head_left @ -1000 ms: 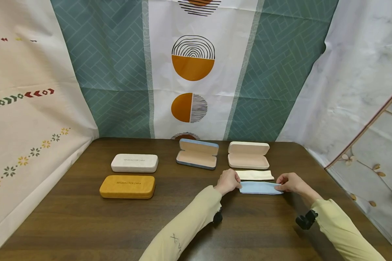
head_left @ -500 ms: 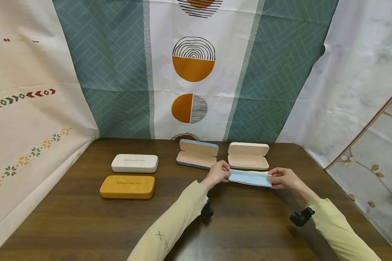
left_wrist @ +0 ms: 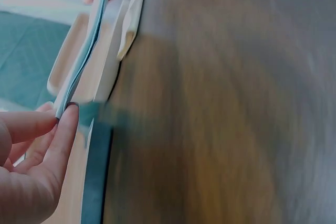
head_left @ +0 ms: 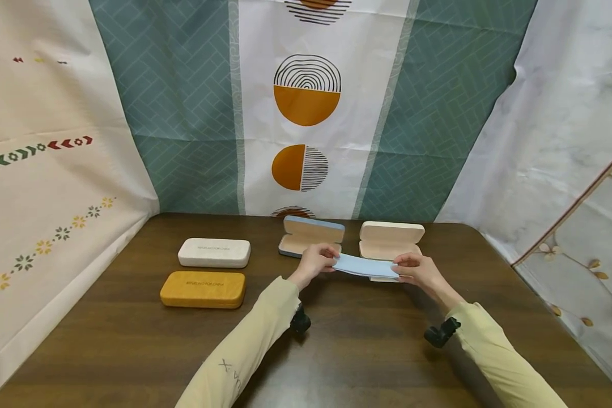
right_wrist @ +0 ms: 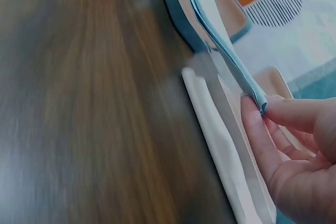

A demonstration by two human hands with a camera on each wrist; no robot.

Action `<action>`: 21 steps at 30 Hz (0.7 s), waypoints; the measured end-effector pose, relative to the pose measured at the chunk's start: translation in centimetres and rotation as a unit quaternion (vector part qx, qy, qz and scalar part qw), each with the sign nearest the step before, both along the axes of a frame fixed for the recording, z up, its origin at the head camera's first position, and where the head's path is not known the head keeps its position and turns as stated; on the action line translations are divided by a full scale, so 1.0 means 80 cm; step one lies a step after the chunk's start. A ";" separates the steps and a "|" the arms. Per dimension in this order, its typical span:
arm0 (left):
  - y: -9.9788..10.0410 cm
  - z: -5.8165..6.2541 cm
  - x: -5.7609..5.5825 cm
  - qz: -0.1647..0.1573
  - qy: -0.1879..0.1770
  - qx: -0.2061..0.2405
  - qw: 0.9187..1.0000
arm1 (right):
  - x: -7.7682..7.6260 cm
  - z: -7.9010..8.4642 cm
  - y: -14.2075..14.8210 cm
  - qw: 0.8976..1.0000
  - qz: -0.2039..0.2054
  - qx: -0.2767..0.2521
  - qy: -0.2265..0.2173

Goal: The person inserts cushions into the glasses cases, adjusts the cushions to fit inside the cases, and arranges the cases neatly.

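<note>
A folded light blue cloth is stretched level above the table between both hands. My left hand pinches its left end between thumb and fingers, in front of the open blue glasses case. At the cloth's right end, my right hand pinches the other short edge, near the open white glasses case. The right wrist view shows the cloth edge-on, its layers stacked. A folded cream cloth lies on the table along the front of the white case, mostly hidden in the head view.
To the left, a closed white glasses case stands behind a closed yellow one on the brown wooden table. Patterned curtains hang behind the table's back edge.
Both hands have lifted the blue cloth off the table and carried it left and away from the body, past the cream cloth toward the open blue case.
</note>
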State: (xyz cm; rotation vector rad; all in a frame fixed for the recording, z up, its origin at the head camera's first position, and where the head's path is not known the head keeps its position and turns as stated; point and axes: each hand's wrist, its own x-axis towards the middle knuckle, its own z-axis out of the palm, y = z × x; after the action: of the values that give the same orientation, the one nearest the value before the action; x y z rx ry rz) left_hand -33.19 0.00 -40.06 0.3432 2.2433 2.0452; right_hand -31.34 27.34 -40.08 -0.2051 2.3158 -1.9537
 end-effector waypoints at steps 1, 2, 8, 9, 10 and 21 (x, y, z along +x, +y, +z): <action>-0.005 0.001 -0.001 0.003 -0.001 -0.001 1.000 | -0.003 -0.002 -0.005 1.000 0.007 -0.010 0.003; -0.011 0.001 -0.003 0.007 -0.002 -0.003 1.000 | -0.006 -0.003 -0.009 1.000 0.013 -0.014 0.008; -0.044 0.002 -0.016 0.031 0.007 -0.013 0.999 | -0.018 -0.007 -0.047 0.999 0.012 -0.045 -0.008; -0.049 0.003 -0.018 0.036 0.004 -0.018 0.999 | -0.020 -0.007 -0.054 0.999 0.010 -0.048 -0.013; -0.055 0.003 -0.021 0.041 0.002 -0.025 0.999 | -0.022 -0.008 -0.060 0.999 0.010 -0.050 -0.014; -0.102 0.008 -0.045 0.080 0.002 -0.060 0.995 | -0.049 0.000 -0.118 0.999 0.006 -0.050 -0.008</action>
State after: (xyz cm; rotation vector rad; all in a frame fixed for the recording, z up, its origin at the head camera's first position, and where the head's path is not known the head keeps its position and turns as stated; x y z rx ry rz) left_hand -36.80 -8.16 -39.43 0.1616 2.4553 1.9693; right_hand -35.27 17.90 -40.08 -0.2095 2.2040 -2.0602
